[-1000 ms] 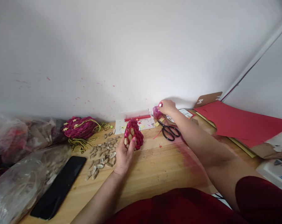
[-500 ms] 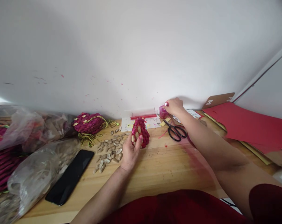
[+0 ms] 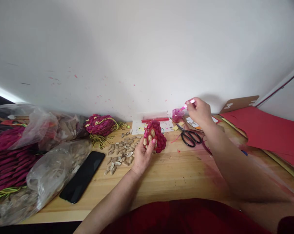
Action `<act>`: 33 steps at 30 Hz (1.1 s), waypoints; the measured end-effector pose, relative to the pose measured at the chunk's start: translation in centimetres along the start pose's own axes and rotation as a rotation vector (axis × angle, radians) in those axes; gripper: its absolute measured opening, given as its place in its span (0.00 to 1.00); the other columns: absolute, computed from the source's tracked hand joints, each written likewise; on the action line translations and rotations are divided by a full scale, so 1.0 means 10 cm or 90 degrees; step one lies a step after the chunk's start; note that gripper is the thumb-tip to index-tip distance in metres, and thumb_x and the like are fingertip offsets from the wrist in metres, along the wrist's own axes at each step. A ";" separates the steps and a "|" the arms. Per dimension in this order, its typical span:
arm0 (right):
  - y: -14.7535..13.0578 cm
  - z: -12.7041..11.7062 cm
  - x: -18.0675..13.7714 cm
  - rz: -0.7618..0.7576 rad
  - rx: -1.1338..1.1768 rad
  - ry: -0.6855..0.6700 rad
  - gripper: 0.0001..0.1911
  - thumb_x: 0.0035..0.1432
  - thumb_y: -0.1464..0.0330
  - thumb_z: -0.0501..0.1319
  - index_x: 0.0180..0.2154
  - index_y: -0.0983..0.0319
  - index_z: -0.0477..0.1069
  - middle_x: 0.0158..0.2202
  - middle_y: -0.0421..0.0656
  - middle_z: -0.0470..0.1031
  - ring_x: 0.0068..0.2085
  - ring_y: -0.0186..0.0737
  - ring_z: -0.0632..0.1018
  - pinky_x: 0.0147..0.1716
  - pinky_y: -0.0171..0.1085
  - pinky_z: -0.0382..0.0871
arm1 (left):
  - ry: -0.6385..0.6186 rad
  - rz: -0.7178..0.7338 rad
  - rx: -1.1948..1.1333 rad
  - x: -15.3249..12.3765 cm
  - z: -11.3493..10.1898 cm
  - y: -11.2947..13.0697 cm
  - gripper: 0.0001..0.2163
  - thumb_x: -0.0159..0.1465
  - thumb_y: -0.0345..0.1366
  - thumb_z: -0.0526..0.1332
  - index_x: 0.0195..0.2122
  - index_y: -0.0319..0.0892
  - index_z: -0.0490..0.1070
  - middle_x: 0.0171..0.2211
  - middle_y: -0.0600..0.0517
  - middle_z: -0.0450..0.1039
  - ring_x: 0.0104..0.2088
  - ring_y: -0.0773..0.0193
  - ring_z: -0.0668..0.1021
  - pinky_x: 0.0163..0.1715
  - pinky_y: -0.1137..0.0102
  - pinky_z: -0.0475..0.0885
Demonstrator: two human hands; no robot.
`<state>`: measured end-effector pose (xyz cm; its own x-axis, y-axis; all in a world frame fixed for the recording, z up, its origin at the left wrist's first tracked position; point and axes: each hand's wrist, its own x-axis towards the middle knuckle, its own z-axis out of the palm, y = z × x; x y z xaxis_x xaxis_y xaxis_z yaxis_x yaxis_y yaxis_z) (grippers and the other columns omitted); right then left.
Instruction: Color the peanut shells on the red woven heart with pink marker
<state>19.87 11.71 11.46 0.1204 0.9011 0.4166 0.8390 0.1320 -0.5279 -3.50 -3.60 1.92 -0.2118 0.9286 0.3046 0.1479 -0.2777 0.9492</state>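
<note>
Surface point(image 3: 166, 185): pale wood, grain running lengthwise, pink staining toward the right, small dark specks and a red scrap on it. Back edge meets a white wall point(image 3: 147, 48), matte, flecked pink and red low down. Bright strip at far left; source cannot be told.

Left hand point(image 3: 142, 157): fingers curled behind a knobbly piece point(image 3: 159, 138), thumb pressed on its near face, firm closed grip. Piece is held over the surface, near mid-view; magenta, roughly a rounded triangle, bumpy all over, several bare tan shells set on the near face.

Right hand point(image 3: 199, 110): fingers pinched on a slim white-and-pink stick point(image 3: 186, 106), lower end at the mouth of a pink-smeared cup point(image 3: 178, 116). Whether the tip enters the cup: cannot tell.

Just in front of the cup, metal scissors point(image 3: 184, 130) with black looped handles. Left of the piece, loose peanut shells point(image 3: 123, 149), dull brown, some with pale hollow sides up. Farther left, flat black phone point(image 3: 83, 177), glossy, beside a crinkled clear bag point(image 3: 54, 165). Near the wall, magenta bundle point(image 3: 101, 125) bearing yellow stars and yellow-green cords. Far right: smooth red sheet point(image 3: 271, 130); tan cardboard point(image 3: 241, 104) upright by the wall.
</note>
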 end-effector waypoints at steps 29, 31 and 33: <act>-0.44 0.08 -1.26 -0.234 0.558 -0.053 0.06 0.69 0.63 0.64 0.41 0.57 0.69 0.37 0.42 0.78 0.37 0.40 0.80 0.36 0.39 0.73 | -0.099 -0.143 -0.222 -0.15 0.08 0.07 0.23 0.63 0.51 0.71 0.53 0.41 0.77 0.49 0.45 0.83 0.48 0.55 0.83 0.53 0.61 0.78; -0.45 0.09 -1.28 -0.246 0.560 -0.054 0.06 0.69 0.63 0.64 0.41 0.57 0.69 0.37 0.43 0.78 0.38 0.41 0.80 0.35 0.39 0.73 | -0.097 -0.145 -0.224 -0.14 0.08 0.09 0.23 0.63 0.51 0.71 0.53 0.41 0.77 0.48 0.45 0.84 0.48 0.55 0.83 0.53 0.61 0.78; -0.46 0.09 -1.29 -0.255 0.562 -0.061 0.06 0.69 0.63 0.64 0.41 0.57 0.69 0.37 0.43 0.78 0.38 0.41 0.80 0.35 0.38 0.73 | -0.097 -0.145 -0.221 -0.14 0.08 0.11 0.24 0.63 0.51 0.72 0.53 0.41 0.77 0.48 0.45 0.84 0.47 0.55 0.83 0.52 0.62 0.78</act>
<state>13.98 -0.17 7.82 -0.1636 0.7466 0.6448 0.1034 0.6630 -0.7415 -2.28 -5.06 2.44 -0.0528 0.9942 0.0935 -0.2257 -0.1031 0.9687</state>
